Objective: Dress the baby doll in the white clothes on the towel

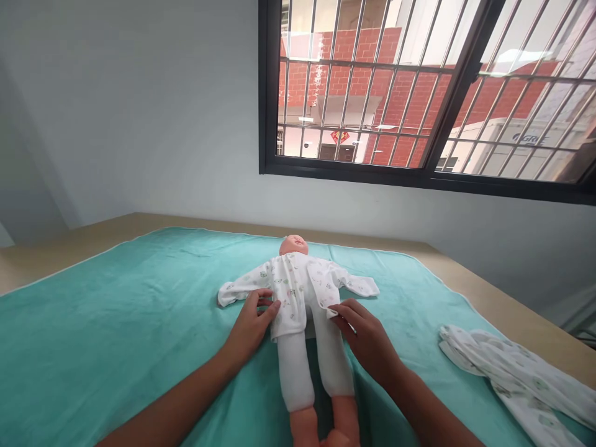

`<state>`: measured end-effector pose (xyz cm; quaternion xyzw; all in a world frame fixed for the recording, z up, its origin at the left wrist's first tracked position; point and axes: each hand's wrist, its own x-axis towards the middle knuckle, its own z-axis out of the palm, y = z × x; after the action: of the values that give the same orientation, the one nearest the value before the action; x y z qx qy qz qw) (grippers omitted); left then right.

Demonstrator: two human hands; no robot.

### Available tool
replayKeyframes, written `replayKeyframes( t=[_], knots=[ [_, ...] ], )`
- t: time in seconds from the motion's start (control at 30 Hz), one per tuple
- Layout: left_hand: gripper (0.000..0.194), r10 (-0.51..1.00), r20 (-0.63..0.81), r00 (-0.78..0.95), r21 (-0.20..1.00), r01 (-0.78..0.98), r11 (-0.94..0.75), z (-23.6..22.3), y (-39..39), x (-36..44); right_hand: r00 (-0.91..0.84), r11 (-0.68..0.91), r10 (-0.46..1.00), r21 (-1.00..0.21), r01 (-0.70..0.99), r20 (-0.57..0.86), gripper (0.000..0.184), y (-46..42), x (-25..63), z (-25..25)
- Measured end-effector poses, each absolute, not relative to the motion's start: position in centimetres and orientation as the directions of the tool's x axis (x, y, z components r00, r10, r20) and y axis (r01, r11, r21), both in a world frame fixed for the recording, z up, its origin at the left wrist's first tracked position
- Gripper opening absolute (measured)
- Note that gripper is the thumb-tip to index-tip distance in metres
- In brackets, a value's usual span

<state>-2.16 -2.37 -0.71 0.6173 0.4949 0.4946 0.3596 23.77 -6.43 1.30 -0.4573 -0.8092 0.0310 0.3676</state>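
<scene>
A white cotton-looking baby jacket with a small printed pattern (289, 295) lies dressed on a pink-headed baby doll (294, 244), its sleeves spread to both sides and its front parted over the white fabric of the doll's torso. The doll lies face up on a teal cloth sheet (139, 329), which covers most of a pale wood-coloured bench (493, 292). The hands are apart, one either side of the jacket: the right hand (367, 338) pinches the lower corner of one front panel, while the left hand (258, 316) touches the opposite side edge, though whether its fingers grip the fabric cannot be told. The jacket looks light, soft and limp, likely to crease and fold rather than break; its hem corners and front edges seem the best places to take hold, with a gentle pinch. The doll's head and lower legs look smooth and firmer. Near the right edge lies a loosely folded white patterned garment (526, 366). Beyond the dark-framed barred window (428, 177), lettering that appears to read "GREE" (529, 138) marks a pale box-like unit (498, 152); the characters on a red diamond-shaped decoration (339, 136) are too small to read.
</scene>
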Motion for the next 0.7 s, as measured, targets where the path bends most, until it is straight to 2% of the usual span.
replayKeyframes(
  t=[0.1, 0.23, 0.33, 0.47, 0.53, 0.63, 0.7],
  knots=[
    [0.051, 0.989, 0.137, 0.056, 0.976, 0.164, -0.145, -1.3, -1.8, -2.1, -0.225, 0.586, 0.763, -0.501, 0.637, 0.605, 0.022, -6.5, 23.6, 1.3],
    [0.057, 0.991, 0.100, 0.088, 0.985, 0.131, -0.111, -1.3, -2.1, -1.8, -0.087, 0.547, 0.787, -0.626, 0.556, 0.611, 0.025, -6.9, 23.4, 1.9],
    [0.061, 0.989, 0.113, 0.100, 0.979, 0.159, -0.128, -1.4, -2.6, -1.5, -0.184, 0.584, 0.783, -0.599, 0.549, 0.595, 0.028, -7.3, 22.9, 2.2],
    [0.064, 0.976, 0.195, 0.098, 0.961, 0.178, -0.210, -1.7, -2.8, -1.1, -0.392, 0.619, 0.781, -0.524, 0.585, 0.486, 0.019, -7.6, 22.1, 2.1],
    [0.062, 0.975, 0.208, 0.082, 0.964, 0.148, -0.219, -1.8, -2.7, -1.1, -0.338, 0.583, 0.806, -0.556, 0.592, 0.485, 0.018, -7.5, 22.1, 2.0],
    [0.062, 0.985, 0.153, 0.076, 0.986, 0.054, -0.157, -1.8, -2.4, -1.2, -0.175, 0.519, 0.833, -0.631, 0.576, 0.526, 0.018, -7.4, 22.7, 2.2],
    [0.062, 0.987, 0.126, 0.097, 0.992, 0.014, -0.128, -1.8, -2.3, -1.3, -0.193, 0.521, 0.829, -0.599, 0.608, 0.525, 0.020, -7.4, 23.0, 2.4]
  ],
)
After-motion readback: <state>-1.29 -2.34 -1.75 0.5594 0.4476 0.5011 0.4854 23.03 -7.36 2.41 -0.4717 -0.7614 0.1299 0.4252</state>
